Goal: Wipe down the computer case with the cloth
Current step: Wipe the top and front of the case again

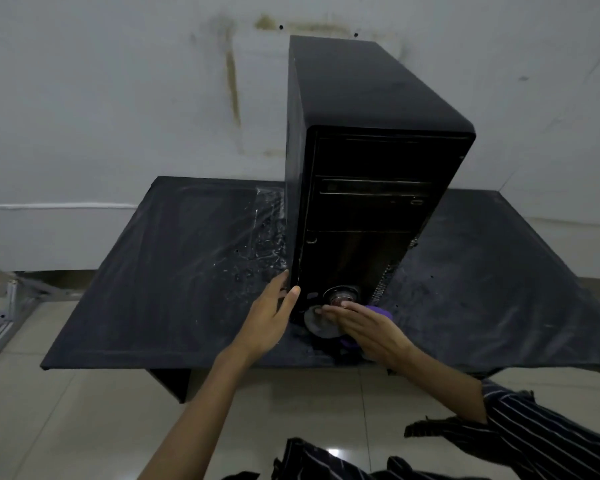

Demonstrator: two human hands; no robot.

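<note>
Standing upright on the dark counter [160, 278], the black computer case [378, 161] is a tall rectangular tower with smooth, slightly glossy panels and rounded top edges. Its front shows 2 flat drive-bay covers and a round, shiny knob-like button [340, 296] near the bottom; no brand or writing can be read on it. The right hand [364, 327] lies with fingers straight against the lower front, pressing a purple cloth [378, 311] that is mostly hidden beneath the palm. The left hand [271, 317] is flat and relaxed-fingered, its fingertips touching the case's lower left front corner. The counter's matte surface is streaked with pale dust and whitish smears, thickest just left of the case. A striped dark sleeve [541, 427] covers the right arm. Behind is a stained white wall [118, 98]; below, glossy beige floor tiles [84, 410].
</note>
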